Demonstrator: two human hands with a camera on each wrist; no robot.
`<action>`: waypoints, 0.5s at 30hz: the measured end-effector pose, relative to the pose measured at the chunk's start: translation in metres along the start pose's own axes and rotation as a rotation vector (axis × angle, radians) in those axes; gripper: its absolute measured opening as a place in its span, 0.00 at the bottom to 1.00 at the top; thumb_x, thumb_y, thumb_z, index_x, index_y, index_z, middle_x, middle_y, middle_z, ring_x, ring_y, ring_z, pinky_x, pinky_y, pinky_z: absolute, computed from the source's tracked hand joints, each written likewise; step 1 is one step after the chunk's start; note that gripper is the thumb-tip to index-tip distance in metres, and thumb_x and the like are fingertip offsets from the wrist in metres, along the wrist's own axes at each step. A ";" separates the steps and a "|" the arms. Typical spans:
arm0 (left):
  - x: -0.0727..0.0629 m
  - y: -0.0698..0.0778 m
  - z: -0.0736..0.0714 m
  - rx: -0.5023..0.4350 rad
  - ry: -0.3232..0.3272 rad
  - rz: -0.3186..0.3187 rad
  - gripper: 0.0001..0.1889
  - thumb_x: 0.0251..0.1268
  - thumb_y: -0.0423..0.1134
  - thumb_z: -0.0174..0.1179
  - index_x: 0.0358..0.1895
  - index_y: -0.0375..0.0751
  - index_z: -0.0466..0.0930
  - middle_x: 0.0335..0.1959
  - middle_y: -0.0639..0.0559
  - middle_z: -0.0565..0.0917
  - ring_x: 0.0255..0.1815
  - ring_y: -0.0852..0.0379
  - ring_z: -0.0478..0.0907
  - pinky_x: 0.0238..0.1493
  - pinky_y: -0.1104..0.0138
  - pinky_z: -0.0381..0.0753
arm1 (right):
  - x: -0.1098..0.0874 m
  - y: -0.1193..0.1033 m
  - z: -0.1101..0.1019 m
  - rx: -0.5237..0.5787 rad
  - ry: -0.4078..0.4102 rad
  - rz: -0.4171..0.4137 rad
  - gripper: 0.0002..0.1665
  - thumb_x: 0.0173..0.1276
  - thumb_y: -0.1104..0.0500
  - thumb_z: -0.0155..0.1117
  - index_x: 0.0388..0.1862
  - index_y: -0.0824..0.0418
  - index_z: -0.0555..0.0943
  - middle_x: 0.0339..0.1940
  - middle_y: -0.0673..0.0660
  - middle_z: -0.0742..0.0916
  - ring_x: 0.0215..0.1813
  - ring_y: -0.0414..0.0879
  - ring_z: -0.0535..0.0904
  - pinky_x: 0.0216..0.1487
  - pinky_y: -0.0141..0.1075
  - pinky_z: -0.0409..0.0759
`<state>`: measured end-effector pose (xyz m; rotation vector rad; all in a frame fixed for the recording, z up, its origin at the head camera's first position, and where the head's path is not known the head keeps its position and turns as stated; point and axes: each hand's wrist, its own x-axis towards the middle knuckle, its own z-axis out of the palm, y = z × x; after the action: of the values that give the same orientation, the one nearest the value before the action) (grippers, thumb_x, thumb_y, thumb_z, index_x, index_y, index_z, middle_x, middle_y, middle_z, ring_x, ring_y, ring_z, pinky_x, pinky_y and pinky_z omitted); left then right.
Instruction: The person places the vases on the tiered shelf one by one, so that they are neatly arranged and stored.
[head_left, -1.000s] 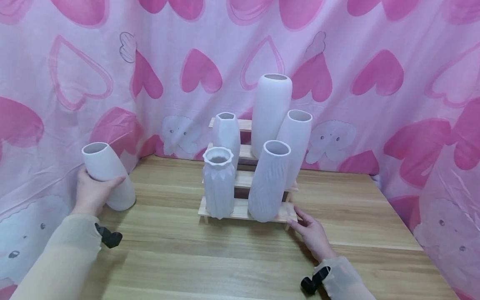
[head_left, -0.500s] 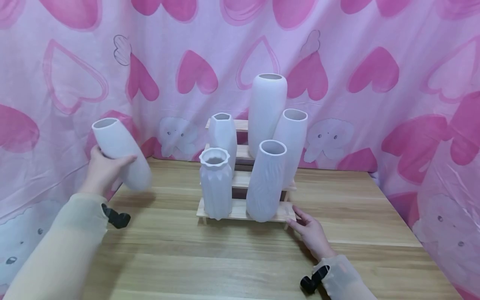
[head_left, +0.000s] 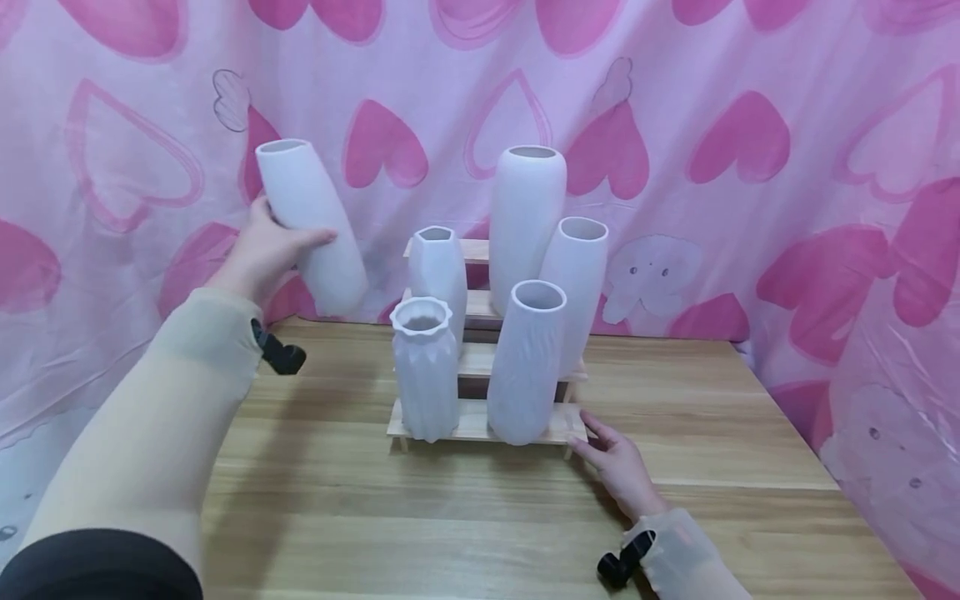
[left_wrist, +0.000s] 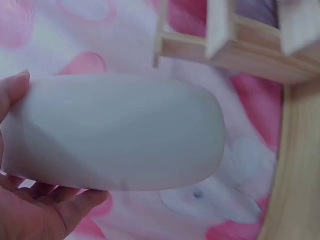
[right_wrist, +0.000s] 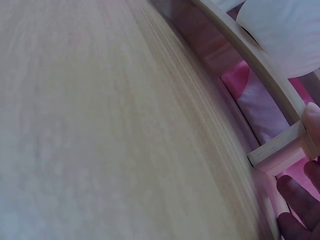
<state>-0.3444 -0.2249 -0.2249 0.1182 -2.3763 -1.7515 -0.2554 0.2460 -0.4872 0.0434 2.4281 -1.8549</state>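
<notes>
My left hand [head_left: 264, 248] grips a smooth white vase [head_left: 321, 212], thumb across its front, and holds it tilted above the table at the left. In the left wrist view that vase [left_wrist: 120, 132] lies across the picture, its rounded base toward the stand. A stepped wooden stand [head_left: 472, 422] bears several white vases. With thumb and fingers, my right hand [head_left: 621, 473] holds the front right corner of its lowest shelf. The right wrist view has the thumb [right_wrist: 313, 112] at the shelf's edge, beside a stand leg [right_wrist: 277, 145].
On the lowest shelf are a scalloped-rim vase [head_left: 426, 375] and a grooved vase [head_left: 527, 367]. Higher up stand a faceted vase [head_left: 438, 275], a tall vase [head_left: 527, 221] and a tapered vase [head_left: 577, 283]. A pink heart-patterned curtain [head_left: 450, 75] surrounds the wooden table [head_left: 450, 525].
The left hand has lifted the vase from near the tabletop at the left, up and to the right toward the stand. My right hand stays at the stand's corner.
</notes>
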 end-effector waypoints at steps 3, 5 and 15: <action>0.008 0.017 0.013 0.075 -0.030 0.015 0.56 0.49 0.56 0.72 0.75 0.56 0.40 0.73 0.47 0.55 0.69 0.45 0.60 0.65 0.44 0.63 | 0.000 0.001 0.000 0.004 0.006 -0.008 0.42 0.63 0.46 0.68 0.72 0.56 0.65 0.72 0.57 0.69 0.67 0.51 0.68 0.59 0.31 0.70; 0.011 0.025 0.021 0.120 -0.056 0.016 0.56 0.49 0.58 0.71 0.75 0.54 0.39 0.73 0.47 0.55 0.69 0.44 0.60 0.64 0.44 0.64 | 0.000 0.002 0.000 0.003 0.010 -0.010 0.42 0.62 0.46 0.69 0.72 0.56 0.66 0.71 0.57 0.69 0.67 0.51 0.68 0.58 0.30 0.70; 0.024 0.045 0.054 0.146 -0.200 0.035 0.54 0.52 0.56 0.70 0.75 0.53 0.41 0.71 0.47 0.58 0.67 0.45 0.62 0.63 0.45 0.67 | 0.002 0.006 0.001 0.011 0.022 -0.036 0.42 0.61 0.48 0.70 0.72 0.57 0.66 0.71 0.58 0.70 0.65 0.52 0.70 0.55 0.30 0.73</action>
<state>-0.3769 -0.1648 -0.1948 -0.0814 -2.6288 -1.6428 -0.2572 0.2467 -0.4935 0.0208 2.4488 -1.8923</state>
